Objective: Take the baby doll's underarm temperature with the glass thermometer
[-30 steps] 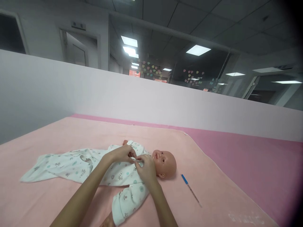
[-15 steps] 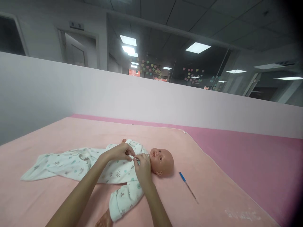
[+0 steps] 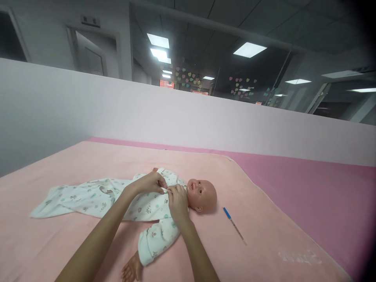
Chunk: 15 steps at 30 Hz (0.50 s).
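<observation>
A baby doll (image 3: 202,196) lies on its back, its head to the right, dressed in a white patterned sleepsuit (image 3: 147,207). Over its chest, my left hand (image 3: 151,182) pinches the edge of the sleepsuit's front. Close beside it, near the doll's neck, my right hand (image 3: 178,201) grips the same edge with bent fingers. The fingertips almost meet, and they partly hide the cloth between them. One doll arm stretches toward me, its brown hand (image 3: 132,268) showing past the cuff.
A thin thermometer-like stick with a blue end (image 3: 227,213) lies right of the doll's head. Beneath everything is a peach blanket (image 3: 270,235) over a pink mat (image 3: 323,188). A low white wall (image 3: 176,113) stands behind, with glass above it.
The camera view has tilted slightly, so the scene sits a little higher. Both hands stay at the sleepsuit's front, with the right fingers now more curled over the edge.
</observation>
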Available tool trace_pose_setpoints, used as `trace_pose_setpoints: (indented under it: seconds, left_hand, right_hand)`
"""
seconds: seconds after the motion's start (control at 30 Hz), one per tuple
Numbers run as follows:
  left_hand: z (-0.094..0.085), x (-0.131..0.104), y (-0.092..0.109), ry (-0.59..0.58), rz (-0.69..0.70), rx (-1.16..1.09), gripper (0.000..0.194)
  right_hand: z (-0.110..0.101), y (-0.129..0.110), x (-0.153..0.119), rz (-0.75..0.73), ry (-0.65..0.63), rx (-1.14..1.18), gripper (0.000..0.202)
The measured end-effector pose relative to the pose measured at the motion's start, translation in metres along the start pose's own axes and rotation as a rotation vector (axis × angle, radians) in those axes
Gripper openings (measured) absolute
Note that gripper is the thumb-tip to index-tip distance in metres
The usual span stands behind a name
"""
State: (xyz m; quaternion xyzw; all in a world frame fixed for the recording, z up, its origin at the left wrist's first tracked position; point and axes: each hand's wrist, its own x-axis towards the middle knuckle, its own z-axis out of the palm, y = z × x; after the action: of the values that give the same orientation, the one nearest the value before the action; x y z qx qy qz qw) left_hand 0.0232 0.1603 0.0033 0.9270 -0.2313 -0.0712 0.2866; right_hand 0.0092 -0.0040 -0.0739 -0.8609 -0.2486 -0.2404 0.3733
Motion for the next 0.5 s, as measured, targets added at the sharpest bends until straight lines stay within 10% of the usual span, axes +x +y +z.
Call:
trace_pose_setpoints:
  seconds: [0.5]
  left_hand:
    - [-0.0005, 0.0018, -0.0024, -0.091, -0.015, 0.000, 0.024]
  right_hand:
    - [-0.0027, 0.0029, 0.0010, 0.027, 0.028, 0.093, 0.008]
